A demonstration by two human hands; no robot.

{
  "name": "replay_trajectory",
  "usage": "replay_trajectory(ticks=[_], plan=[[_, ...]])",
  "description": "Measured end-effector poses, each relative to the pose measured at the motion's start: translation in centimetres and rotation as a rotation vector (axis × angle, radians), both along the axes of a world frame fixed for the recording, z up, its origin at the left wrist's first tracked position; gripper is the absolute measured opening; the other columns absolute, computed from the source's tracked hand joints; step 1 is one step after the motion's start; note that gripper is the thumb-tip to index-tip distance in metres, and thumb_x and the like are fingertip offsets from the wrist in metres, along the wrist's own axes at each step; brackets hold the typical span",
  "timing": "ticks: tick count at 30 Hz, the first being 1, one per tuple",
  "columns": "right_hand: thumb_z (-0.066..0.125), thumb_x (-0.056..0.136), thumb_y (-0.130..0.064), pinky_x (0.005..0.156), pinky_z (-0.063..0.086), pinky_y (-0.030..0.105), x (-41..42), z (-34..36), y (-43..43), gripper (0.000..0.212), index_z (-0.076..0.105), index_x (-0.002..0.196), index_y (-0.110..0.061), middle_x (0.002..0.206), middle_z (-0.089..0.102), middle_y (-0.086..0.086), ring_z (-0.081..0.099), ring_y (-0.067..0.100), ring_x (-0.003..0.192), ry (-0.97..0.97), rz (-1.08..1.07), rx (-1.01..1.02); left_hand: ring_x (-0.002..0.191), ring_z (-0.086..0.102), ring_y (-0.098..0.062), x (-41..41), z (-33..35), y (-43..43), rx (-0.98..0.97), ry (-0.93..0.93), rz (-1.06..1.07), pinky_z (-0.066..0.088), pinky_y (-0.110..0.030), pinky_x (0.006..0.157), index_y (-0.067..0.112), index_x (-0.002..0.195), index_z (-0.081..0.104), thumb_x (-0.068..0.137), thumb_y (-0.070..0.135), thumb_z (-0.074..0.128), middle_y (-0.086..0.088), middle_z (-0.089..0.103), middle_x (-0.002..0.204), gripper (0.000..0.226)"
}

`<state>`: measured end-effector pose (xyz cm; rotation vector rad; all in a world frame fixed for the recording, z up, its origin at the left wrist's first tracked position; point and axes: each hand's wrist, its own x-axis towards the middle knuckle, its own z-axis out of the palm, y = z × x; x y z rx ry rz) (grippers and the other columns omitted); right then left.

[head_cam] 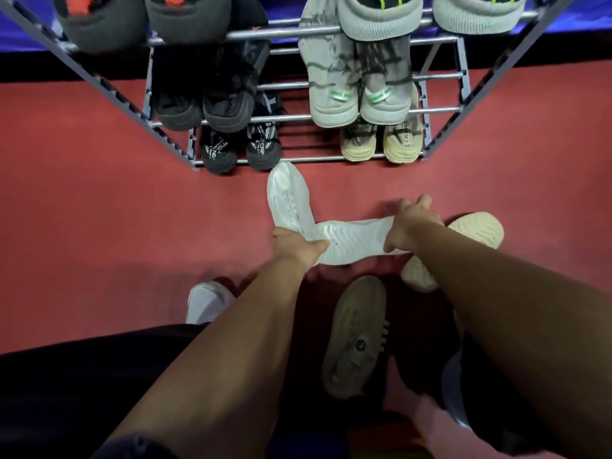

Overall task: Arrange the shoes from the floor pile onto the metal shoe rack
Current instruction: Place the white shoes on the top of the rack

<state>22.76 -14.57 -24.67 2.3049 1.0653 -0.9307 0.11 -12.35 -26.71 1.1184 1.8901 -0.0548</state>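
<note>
Two white sneakers lie on the red floor just in front of the metal shoe rack (298, 159). One white sneaker (288, 197) points toward the rack, and my left hand (298, 248) grips its heel end. The other white sneaker (356, 238) lies sideways, and my right hand (412, 223) grips its heel end. The rack's tiers hold black pairs on the left and grey and beige pairs on the right. The middle of the bottom tier, between a black pair (238, 149) and a beige pair (381, 142), has no shoes on it.
Loose shoes lie near me: a cream-soled pair (477, 228) under my right arm, a beige shoe (356, 332) sole up, and a white shoe (207, 301) by my left arm. My dark-clothed leg (82, 385) fills the lower left. Red floor stretches to the left.
</note>
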Motion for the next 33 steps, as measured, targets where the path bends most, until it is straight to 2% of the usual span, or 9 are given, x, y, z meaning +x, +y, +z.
replay_trajectory(ticks=[3,5,8,12,14,17,20,27,33], plan=[[0.102,0.064,-0.034,0.100,0.054,0.052,0.2,0.9,0.6,0.114,0.034,0.153,-0.011,0.147,0.039,0.013,0.053,0.043,0.133,0.024,0.022,-0.029,0.091,0.057,-0.020,-0.2,0.3,-0.1,-0.019,0.003,0.029,0.047,-0.029,0.075,0.007,0.141,0.035,0.070,0.040,0.090,-0.007,0.051,0.134,0.096],[0.102,0.063,-0.028,0.099,0.055,0.050,0.0,1.8,1.0,0.115,0.034,0.153,-0.008,0.149,0.047,0.017,0.055,0.042,0.134,0.078,-0.005,-0.038,0.093,0.057,-0.021,-0.5,0.7,-0.1,-0.019,0.005,0.030,0.047,-0.030,0.077,0.007,0.142,0.034,0.070,0.040,0.089,-0.007,0.050,0.134,0.096],[0.101,0.064,-0.017,0.082,0.054,0.043,-0.4,3.3,1.5,0.106,0.038,0.147,-0.004,0.138,0.057,0.020,0.062,0.043,0.123,0.148,-0.105,0.029,0.101,0.056,-0.023,-1.2,1.5,0.1,-0.003,0.003,0.036,0.047,-0.031,0.082,0.007,0.142,0.035,0.068,0.039,0.089,-0.008,0.050,0.138,0.097],[0.089,0.072,-0.013,0.083,0.055,0.041,-1.0,5.0,0.4,0.076,0.047,0.135,-0.008,0.121,0.062,0.014,0.065,0.039,0.118,0.101,-0.106,0.210,0.118,0.060,-0.029,-1.8,3.3,0.0,0.029,0.173,-0.048,0.043,-0.032,0.080,0.008,0.141,0.030,0.069,0.047,0.089,-0.012,0.042,0.140,0.100],[0.073,0.082,-0.015,0.091,0.055,0.043,-1.4,5.9,-0.7,0.053,0.055,0.131,-0.009,0.128,0.058,0.016,0.063,0.040,0.119,0.047,-0.056,0.346,0.123,0.059,-0.032,-2.2,3.7,-0.4,0.012,0.216,-0.081,0.048,-0.036,0.086,0.006,0.146,0.025,0.072,0.050,0.087,-0.015,0.038,0.142,0.106],[0.067,0.086,-0.018,0.094,0.053,0.050,-2.2,6.5,-2.6,0.046,0.058,0.130,-0.010,0.128,0.050,0.017,0.058,0.046,0.116,-0.007,-0.048,0.542,0.130,0.057,-0.034,-2.7,3.8,-1.3,-0.059,0.194,-0.062,0.050,-0.040,0.100,0.004,0.149,0.026,0.075,0.050,0.086,-0.016,0.040,0.149,0.106],[0.064,0.086,-0.016,0.087,0.046,0.050,-3.4,6.4,-4.5,0.045,0.054,0.130,-0.015,0.124,0.044,0.015,0.046,0.044,0.113,-0.026,-0.005,0.727,0.130,0.058,-0.034,-2.9,3.7,-2.2,-0.100,0.167,-0.067,0.050,-0.039,0.098,0.003,0.151,0.027,0.076,0.048,0.086,-0.015,0.044,0.151,0.105],[0.064,0.091,-0.029,0.103,0.050,0.046,-5.9,3.5,-7.2,0.067,0.044,0.154,-0.039,0.144,0.033,0.010,0.051,0.040,0.122,0.171,0.179,0.272,0.131,0.062,-0.034,-3.1,2.9,-3.2,-0.094,0.167,-0.063,0.054,-0.039,0.104,0.003,0.150,0.036,0.086,0.035,0.082,-0.015,0.052,0.150,0.085],[0.073,0.088,-0.038,0.103,0.046,0.048,-6.6,2.1,-6.2,0.078,0.033,0.154,-0.027,0.143,0.043,0.013,0.046,0.041,0.129,0.170,0.116,0.269,0.129,0.062,-0.032,-3.6,1.9,-3.2,-0.104,0.152,-0.061,0.050,-0.037,0.095,0.003,0.151,0.035,0.079,0.049,0.087,-0.013,0.050,0.152,0.100]])
